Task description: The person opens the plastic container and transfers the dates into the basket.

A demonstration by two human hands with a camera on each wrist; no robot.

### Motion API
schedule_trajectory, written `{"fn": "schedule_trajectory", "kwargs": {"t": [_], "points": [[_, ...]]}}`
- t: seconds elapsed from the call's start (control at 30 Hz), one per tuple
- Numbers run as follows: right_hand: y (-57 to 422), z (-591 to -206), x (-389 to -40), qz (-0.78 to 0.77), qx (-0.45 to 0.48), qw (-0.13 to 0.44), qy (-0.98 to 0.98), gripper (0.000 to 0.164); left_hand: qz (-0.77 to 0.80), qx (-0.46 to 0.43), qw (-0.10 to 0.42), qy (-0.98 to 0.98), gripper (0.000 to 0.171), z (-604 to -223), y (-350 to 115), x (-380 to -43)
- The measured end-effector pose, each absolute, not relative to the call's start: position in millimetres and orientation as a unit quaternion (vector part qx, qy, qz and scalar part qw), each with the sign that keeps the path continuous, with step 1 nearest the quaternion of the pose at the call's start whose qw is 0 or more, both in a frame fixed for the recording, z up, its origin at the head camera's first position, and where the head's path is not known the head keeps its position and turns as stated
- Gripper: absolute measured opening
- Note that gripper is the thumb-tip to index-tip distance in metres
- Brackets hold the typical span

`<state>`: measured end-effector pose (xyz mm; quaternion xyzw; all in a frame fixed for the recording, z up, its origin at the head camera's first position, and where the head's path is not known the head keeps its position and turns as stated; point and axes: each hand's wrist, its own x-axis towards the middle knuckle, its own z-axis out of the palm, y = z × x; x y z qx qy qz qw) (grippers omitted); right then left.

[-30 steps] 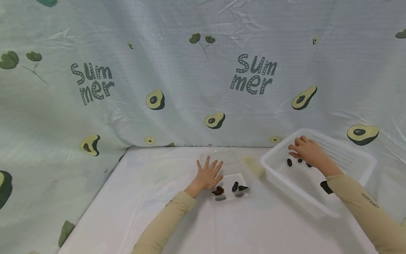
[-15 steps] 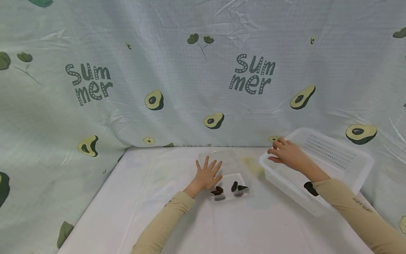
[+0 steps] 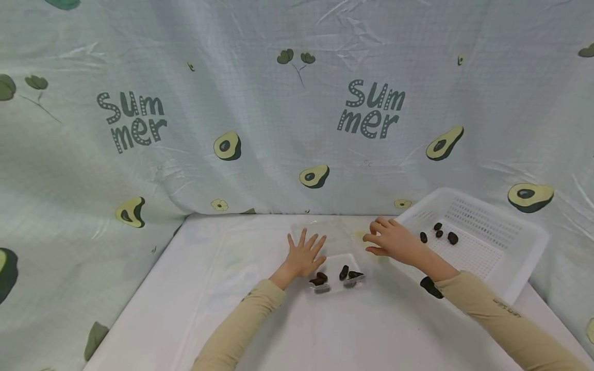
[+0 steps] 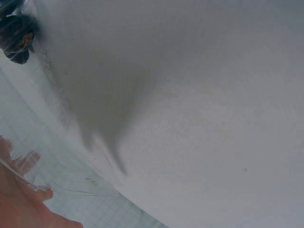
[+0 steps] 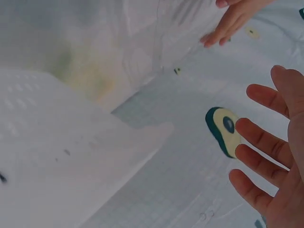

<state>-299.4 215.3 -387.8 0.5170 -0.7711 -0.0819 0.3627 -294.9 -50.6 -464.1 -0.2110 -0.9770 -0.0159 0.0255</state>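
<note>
My left hand [image 3: 303, 257] lies with fingers spread at the left side of a clear plastic hinged box [image 3: 341, 260], overlapping its raised lid [image 3: 336, 232]. Several dark, oval, date-like pieces [image 3: 344, 272] sit in the box along its front; some show at the corner of the left wrist view as glossy dark lumps [image 4: 18, 38]. My right hand [image 3: 394, 241] hangs between the box and a white basket, fingers bent and apart. In the right wrist view the right-hand fingers [image 5: 266, 164] are loosely spread, and nothing shows between them.
The white perforated basket [image 3: 526, 247] stands at the right, with several more dark oval pieces [image 3: 452, 238] on its bottom. Behind the white table [image 3: 232, 309] hangs a pale curtain [image 3: 269, 113] printed with avocados. A black wrist strap [image 3: 431, 287] shows at my right cuff.
My right hand has come out of the basket and moved left toward the clear box, uncovering the dark pieces in the basket. My left hand has stayed in place on the box.
</note>
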Motion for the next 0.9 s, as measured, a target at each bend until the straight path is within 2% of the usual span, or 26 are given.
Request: {"fn": "schedule_trajectory", "kwargs": {"t": [0.2, 0.53, 0.9], "points": [[196, -399, -294, -0.092, 0.524, 0.342, -0.775, 0.026, -0.007, -0.206, 0.024, -0.978, 0.055, -465, -51, -297], [176, -420, -294, -0.139, 0.530, 0.353, -0.758, 0.029, -0.002, -0.202, 0.021, -0.979, 0.055, -460, -51, -295], [169, -444, -302, -0.226, 0.522, 0.309, -0.762, 0.027, -0.001, -0.197, 0.022, -0.980, 0.055, -465, -50, -294]]}}
